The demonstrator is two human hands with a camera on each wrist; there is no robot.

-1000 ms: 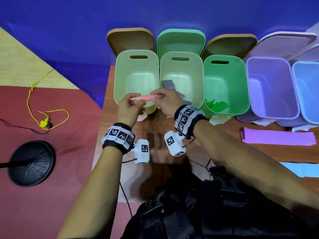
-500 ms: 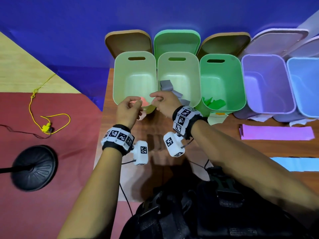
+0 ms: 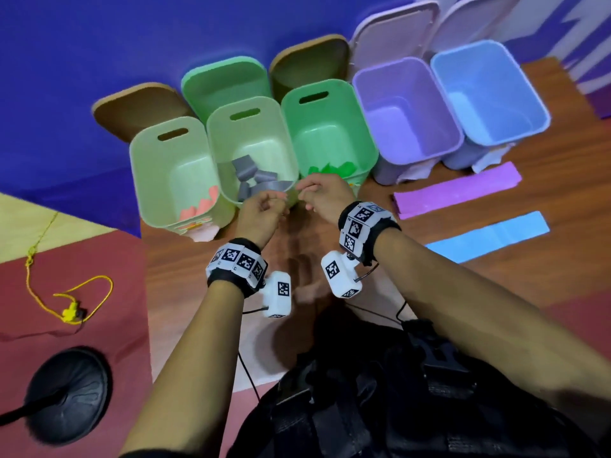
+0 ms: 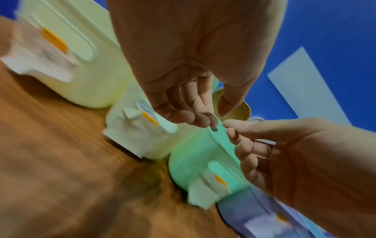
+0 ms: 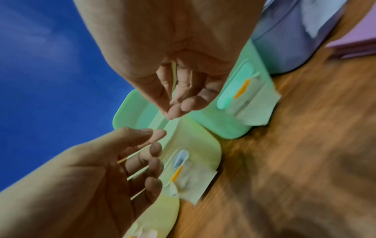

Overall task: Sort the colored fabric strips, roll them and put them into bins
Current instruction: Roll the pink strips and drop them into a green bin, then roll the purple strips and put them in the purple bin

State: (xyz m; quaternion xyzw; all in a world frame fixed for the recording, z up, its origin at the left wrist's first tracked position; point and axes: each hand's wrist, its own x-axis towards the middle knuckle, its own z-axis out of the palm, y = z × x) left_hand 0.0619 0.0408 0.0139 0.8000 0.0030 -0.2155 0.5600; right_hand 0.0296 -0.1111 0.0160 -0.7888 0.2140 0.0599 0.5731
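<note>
Pink rolled fabric strip (image 3: 202,206) gone from both hands, now inside far-left pale green plastic bin (image 3: 148,180). Left hand (image 3: 261,211) and right hand (image 3: 325,196) empty, loosely curled. Purple flat fabric strip (image 3: 456,190) likely next.

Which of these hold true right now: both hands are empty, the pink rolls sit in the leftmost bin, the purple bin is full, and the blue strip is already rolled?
1. Both the left hand and right hand hold nothing. True.
2. Pink rolls lie in the leftmost bin. True.
3. The purple bin is full of rolls. False: it looks empty.
4. The blue strip is rolled up. False: it lies flat on the table, below the purple strip.
</note>
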